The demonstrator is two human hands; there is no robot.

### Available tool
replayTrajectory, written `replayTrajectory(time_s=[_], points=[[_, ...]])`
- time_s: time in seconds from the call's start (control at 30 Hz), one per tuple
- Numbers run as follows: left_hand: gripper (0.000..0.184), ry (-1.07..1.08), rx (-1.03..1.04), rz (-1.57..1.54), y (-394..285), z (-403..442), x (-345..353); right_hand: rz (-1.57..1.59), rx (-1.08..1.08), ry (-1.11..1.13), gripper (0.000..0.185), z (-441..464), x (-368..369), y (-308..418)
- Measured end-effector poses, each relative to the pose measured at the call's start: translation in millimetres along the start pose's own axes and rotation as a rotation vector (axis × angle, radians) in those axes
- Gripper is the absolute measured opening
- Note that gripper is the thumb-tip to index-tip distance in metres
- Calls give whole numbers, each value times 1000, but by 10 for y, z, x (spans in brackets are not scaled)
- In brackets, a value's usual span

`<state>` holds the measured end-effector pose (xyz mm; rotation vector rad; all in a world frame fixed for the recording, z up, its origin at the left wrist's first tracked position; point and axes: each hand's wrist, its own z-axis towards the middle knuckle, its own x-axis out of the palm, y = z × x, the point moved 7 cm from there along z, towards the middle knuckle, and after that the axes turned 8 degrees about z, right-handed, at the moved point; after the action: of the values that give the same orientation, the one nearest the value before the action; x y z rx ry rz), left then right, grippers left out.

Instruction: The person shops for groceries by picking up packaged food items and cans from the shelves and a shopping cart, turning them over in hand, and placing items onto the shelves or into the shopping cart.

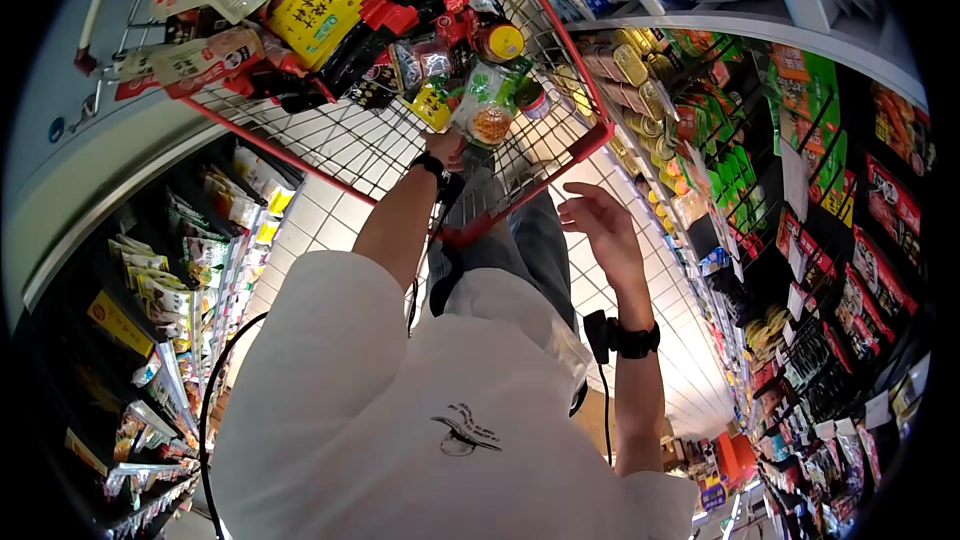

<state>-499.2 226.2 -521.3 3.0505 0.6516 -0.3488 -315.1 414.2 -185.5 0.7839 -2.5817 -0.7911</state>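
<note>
One left hand (447, 147) over the red-edged shopping cart (592, 142), grip unclear; right hand (606, 228), loosely spread, clear of its rim; yellow pouch (315, 18) reads 调味料

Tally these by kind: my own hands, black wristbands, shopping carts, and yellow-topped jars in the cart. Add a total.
Left hand and right hand: 2
Black wristbands: 2
Shopping cart: 1
Yellow-topped jar: 1
Total: 6
</note>
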Motion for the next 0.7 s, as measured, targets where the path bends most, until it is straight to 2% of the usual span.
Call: replayTrajectory(time_s=[0.1,0.17,0.2,0.37,0.47,0.6,0.7], points=[[68,175,-152,-369,71,247,122,56,38,35,28,146,79,-31],[57,285,-154,-350,80,348,145,57,74,76,28,235,153,-36],[57,312,-164,-367,73,381,187,34,62,76,27,259,180,-35],[57,271,-159,-298,182,463,216,31,94,75,28,392,334,12],[57,130,-105,-68,205,527,196,9,94,76,28,441,344,64],[57,-204,-22,556,59,465,137,-34,106,54,29,491,312,38],[57,-274,-6,667,-188,222,-32,-33,97,57,30,515,312,37]])
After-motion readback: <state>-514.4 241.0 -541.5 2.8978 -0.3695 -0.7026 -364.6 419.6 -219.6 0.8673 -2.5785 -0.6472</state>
